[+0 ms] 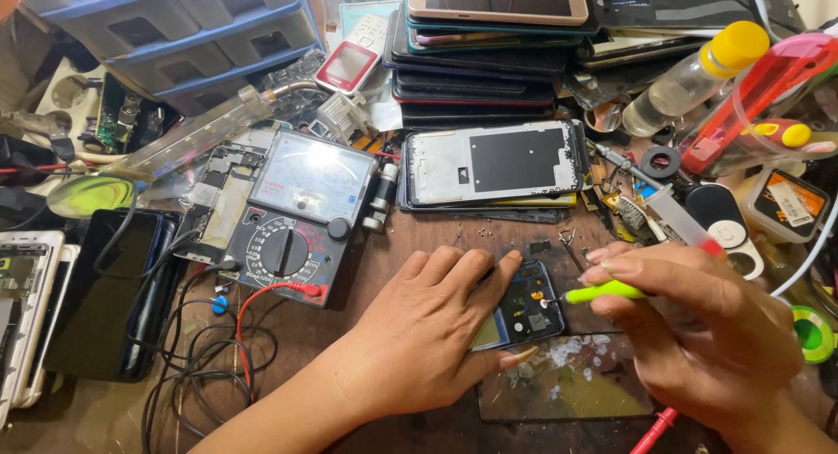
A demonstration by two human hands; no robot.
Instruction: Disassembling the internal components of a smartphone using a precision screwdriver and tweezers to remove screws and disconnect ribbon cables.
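An opened phone (524, 312), its back off and dark circuit boards showing, lies flat on the wooden tabletop (419, 244) just below the centre of the view. The left hand (432, 327) rests palm down on its left half, fingers (489, 275) spread loosely and lying flat over the upper edge, thumb running along the lower edge, so the phone is pinned against the tabletop. The right hand (698, 332) comes in from the right with its fingers closed together around a yellow-green screwdriver (602, 292); the thin metal tip touches the exposed board near the phone's upper right part.

Just below the phone lies a scratched, smeared glass plate (567, 384), partly under the right hand. A few tiny screws (478, 233) are scattered on the wood above the phone. Further up sits a white phone frame (493, 164) with a black rectangle in its middle, resting on other thin panels, and behind it rises a stack of phones (484, 52).

To the left of the left hand stands an analogue multimeter (292, 218) with a round dial; its red lead (271, 292) and black cables (192, 367) curl across the tabletop. At the far left lie a dark phone (96, 288) and a pale one at the edge. At the upper right a clear bottle with a yellow cap (690, 79) lies tilted among tools, and blue plastic drawers (183, 35) fill the upper left corner.
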